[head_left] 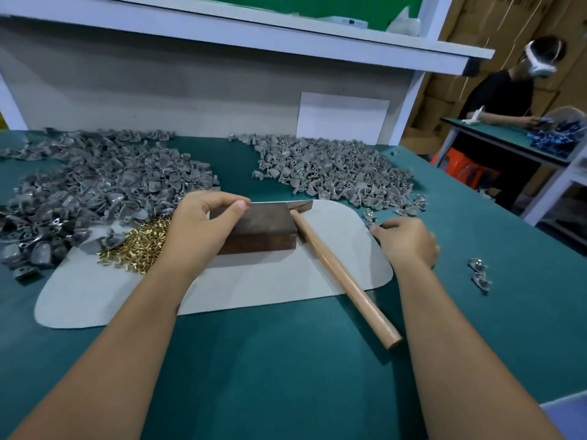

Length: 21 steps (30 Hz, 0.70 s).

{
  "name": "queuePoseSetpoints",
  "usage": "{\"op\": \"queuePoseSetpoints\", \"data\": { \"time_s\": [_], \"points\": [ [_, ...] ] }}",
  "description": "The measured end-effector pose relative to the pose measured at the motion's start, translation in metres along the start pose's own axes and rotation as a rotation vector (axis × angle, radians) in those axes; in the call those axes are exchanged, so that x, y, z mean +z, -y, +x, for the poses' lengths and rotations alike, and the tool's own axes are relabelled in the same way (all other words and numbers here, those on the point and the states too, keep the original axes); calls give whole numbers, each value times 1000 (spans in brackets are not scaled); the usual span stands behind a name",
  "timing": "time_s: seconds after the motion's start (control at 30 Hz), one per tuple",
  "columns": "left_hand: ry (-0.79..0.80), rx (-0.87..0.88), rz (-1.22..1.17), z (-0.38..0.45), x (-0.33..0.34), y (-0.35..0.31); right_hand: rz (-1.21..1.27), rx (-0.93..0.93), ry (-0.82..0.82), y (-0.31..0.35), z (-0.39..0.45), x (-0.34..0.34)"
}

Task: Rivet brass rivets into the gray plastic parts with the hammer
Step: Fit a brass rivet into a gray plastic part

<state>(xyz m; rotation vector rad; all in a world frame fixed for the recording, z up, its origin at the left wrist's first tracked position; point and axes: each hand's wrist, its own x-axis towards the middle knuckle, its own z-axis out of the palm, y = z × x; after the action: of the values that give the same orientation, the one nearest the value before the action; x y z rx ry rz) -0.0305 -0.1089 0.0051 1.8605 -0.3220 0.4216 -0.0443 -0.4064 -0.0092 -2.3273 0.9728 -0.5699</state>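
Observation:
My left hand [203, 227] grips the left end of a dark metal block [263, 230] that sits on a white mat [270, 281]. The hammer [343, 274] lies untouched on the mat, its head against the block's right side and its wooden handle pointing toward me. My right hand [408, 246] sits at the mat's right edge, fingers curled under and thumb on the edge. Brass rivets [139, 246] are heaped on the mat left of my left hand. Gray plastic parts lie in a left pile [95, 192] and a right pile [333, 169].
The green table [286, 360] carries a few loose parts [479, 274] at the right. A white board [343, 117] leans on the back wall under a shelf. Another person [508, 100] works at a second table at the far right.

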Motion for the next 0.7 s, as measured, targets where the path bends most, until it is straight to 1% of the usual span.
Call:
{"op": "queuePoseSetpoints", "data": {
  "time_s": [0.07,0.17,0.23,0.3,0.37,0.47,0.53,0.57,0.63,0.7],
  "points": [
    [-5,-24,-30,0,-1,0,91,43,-15,1,2,-2],
    [-28,-79,-99,1,-6,-1,393,144,-91,7,3,-17],
    [-81,-126,-143,3,-11,0,489,115,-147,24,-5,-29],
    [-161,-171,-167,6,-16,2,553,-17,-173,53,-22,-35],
    [-254,-213,-186,11,-24,4,564,-213,-165,88,-49,-26],
    [-416,-314,-191,15,-43,13,466,-589,-136,123,-107,9],
    [-472,-365,-151,14,-56,21,366,-805,-95,129,-142,34],
    [-472,-370,-100,13,-62,26,296,-889,-75,127,-154,43],
    [-410,-355,34,11,-68,34,160,-1021,-52,120,-163,56],
    [-310,-355,193,11,-66,38,128,-1075,-53,114,-159,57]
  ]
}}
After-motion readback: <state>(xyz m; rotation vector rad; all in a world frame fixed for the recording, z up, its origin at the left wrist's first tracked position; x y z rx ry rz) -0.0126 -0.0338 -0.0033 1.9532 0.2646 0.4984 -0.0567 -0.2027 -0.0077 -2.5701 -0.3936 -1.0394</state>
